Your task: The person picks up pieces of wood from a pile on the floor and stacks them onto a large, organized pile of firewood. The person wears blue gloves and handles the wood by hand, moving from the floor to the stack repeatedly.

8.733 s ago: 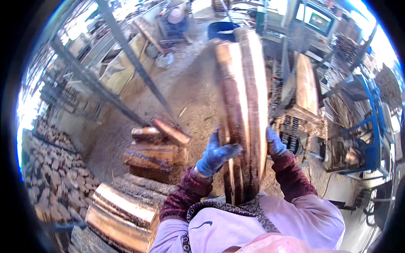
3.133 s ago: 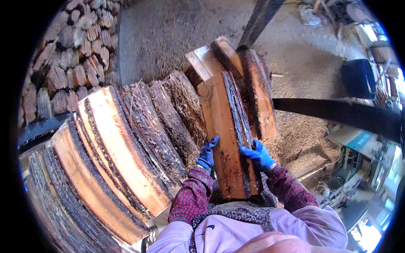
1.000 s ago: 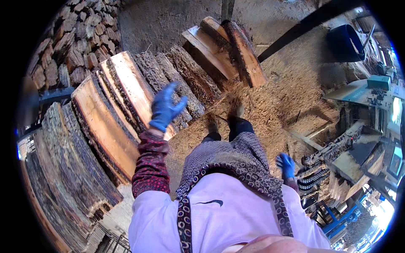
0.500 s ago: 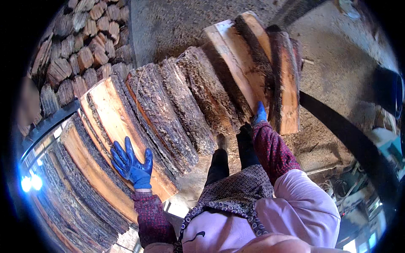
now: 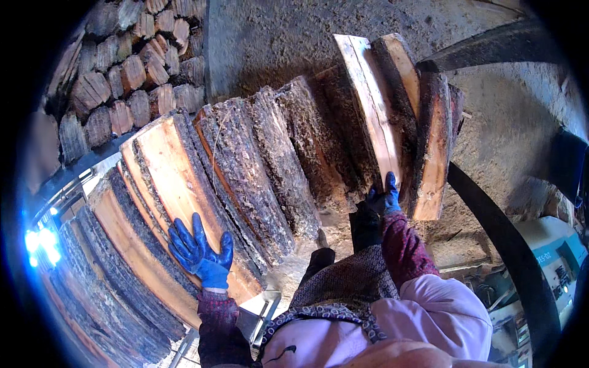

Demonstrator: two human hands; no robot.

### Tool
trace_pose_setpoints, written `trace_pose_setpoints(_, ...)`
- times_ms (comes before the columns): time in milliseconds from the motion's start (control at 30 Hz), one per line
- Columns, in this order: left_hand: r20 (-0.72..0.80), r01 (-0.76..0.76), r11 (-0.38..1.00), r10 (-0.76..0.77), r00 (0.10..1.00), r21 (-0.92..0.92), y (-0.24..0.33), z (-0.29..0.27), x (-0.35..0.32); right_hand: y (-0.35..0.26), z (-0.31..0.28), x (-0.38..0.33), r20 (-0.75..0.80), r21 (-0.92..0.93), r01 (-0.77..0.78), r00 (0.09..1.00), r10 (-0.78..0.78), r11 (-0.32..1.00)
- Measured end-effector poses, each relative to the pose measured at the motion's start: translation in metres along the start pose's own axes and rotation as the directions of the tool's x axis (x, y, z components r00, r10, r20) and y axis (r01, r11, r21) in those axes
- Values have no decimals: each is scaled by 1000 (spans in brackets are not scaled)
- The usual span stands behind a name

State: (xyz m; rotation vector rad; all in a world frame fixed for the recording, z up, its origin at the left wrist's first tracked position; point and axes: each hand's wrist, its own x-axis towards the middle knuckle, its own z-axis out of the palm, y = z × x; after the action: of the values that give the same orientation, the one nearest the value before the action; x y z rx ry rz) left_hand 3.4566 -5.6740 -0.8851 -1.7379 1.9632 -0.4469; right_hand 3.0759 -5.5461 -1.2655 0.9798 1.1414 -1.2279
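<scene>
My left hand, in a blue coated glove, is open with fingers spread. Its palm is over a pale split slab of wood with bark along its edge; whether it presses down I cannot make out. Off to the right, my gloved right hand is closed around the near end of a narrow pale slab. That slab stands tilted, its far end away from me. Beside it lie a bark-edged slab and a shorter orange-faced piece. Several bark-covered pieces lie in a row between my hands.
Stacked split wood rises at the far left. More long slabs lie at the lower left near bright lights. A dark curved bar runs down the right side, and a teal-and-white machine stands beyond it.
The pale slab in my right hand has turned, showing a narrower face. My right hand has moved to its near end. The view has shifted slightly; my left hand stays spread over its slab.
</scene>
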Motion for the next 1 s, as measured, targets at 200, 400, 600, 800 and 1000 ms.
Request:
trace_pose_setpoints(200,-131,-121,980,101,986,-155,-2,-5,-10,43,52,-101,324,160,-286,919,223,945)
trace_pose_setpoints(400,-348,-451,208,392,852,-868,118,-3,-50,24,-50,-212,174,-350,371,928,-330,860)
trace_pose_setpoints(600,228,846,-284,880,418,-452,246,48,-118,37,-100,-399,417,-665,743,459,-784,80)
trace_pose_setpoints(800,13,974,-225,974,224,8,277,95,-161,81,-116,-503,954,-285,296,182,-239,-912)
trace_pose_setpoints(1000,-7,999,-43,999,43,-7,231,52,-282,151,-247,-550,926,-376,323,170,-338,-868)
